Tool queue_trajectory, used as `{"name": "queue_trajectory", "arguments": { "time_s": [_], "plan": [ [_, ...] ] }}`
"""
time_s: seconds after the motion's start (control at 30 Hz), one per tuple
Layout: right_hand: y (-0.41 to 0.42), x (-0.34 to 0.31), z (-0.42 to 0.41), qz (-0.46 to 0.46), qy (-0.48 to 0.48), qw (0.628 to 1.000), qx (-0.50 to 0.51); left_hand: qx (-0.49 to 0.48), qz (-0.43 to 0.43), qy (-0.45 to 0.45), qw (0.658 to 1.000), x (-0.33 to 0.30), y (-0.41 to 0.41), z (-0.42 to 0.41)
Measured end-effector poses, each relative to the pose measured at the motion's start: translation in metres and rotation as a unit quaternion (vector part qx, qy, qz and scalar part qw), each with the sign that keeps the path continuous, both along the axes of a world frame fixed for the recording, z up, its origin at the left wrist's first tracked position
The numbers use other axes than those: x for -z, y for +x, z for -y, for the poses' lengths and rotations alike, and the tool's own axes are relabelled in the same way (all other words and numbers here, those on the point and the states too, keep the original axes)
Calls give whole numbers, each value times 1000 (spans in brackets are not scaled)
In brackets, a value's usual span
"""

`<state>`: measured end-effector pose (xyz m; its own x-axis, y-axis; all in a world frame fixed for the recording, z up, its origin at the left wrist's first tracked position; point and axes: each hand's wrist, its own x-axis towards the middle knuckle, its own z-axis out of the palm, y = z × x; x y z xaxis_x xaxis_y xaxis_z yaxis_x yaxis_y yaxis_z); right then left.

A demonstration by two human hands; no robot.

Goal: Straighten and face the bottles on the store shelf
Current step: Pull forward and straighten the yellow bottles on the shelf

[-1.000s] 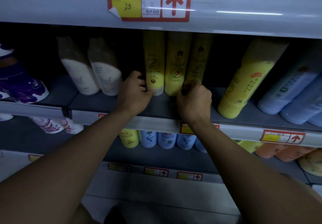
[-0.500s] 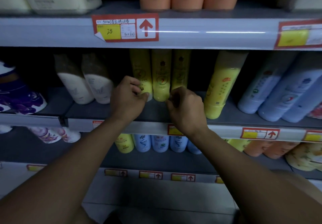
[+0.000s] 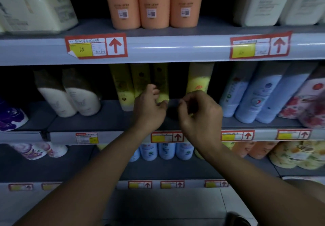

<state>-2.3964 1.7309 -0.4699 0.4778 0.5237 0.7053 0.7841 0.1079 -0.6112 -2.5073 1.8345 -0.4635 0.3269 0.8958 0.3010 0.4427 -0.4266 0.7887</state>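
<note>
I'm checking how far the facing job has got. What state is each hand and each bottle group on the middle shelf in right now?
left hand: fingers curled on the base of the third slim yellow bottle
right hand: loosely curled, holding nothing
slim yellow bottles: three close together, leaning
wide yellow bottle: apart, right of a gap
white bottles: two side by side, leaning
blue bottles: packed, leaning

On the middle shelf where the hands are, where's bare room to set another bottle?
Bare shelf lies between the purple-flowered bottle and the white bottles. A dark gap sits between the slim yellow bottles and the fat yellow bottle. Right of it, the blue bottles crowd together.
</note>
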Motion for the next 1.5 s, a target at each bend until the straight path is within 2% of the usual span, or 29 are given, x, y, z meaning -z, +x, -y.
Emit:
{"name": "queue_trajectory", "arguments": {
  "time_s": [0.1, 0.2, 0.33, 0.5, 0.63, 0.83, 1.0, 1.2, 1.43, 1.5],
  "plan": [
    [15, -2, 9, -56, 40, 997, 41, -26, -5, -28, 999, 3, 21, 0],
    [28, -1, 12, -93, 24, 993, 63, -72, -13, -54, 996, -2, 39, 1],
    [38, 8, 7, -82, -41, 995, 50, -120, 6, -72, 990, -7, 56, 2],
    [45, 24, -13, -79, -166, 983, 15, -170, -9, -56, 984, -5, 66, -3],
    [50, 30, -22, -74, -199, 977, 9, -187, -27, -46, 981, -5, 68, -2],
    [61, 25, -31, -118, -206, 971, 25, -199, -81, 10, 977, -1, 72, 2],
    [78, 15, -32, -132, -245, 960, 10, -177, -47, 1, 983, 4, 85, -5],
    [89, 10, -30, -153, -277, 948, -31, -192, -107, 4, 975, 7, 87, -16],
    [92, 10, -33, -152, -287, 945, -38, -235, -78, -28, 968, 5, 94, -19],
    [93, 9, -32, -144, -290, 945, -35, -221, -61, -34, 973, 5, 94, -21]
  ]
}}
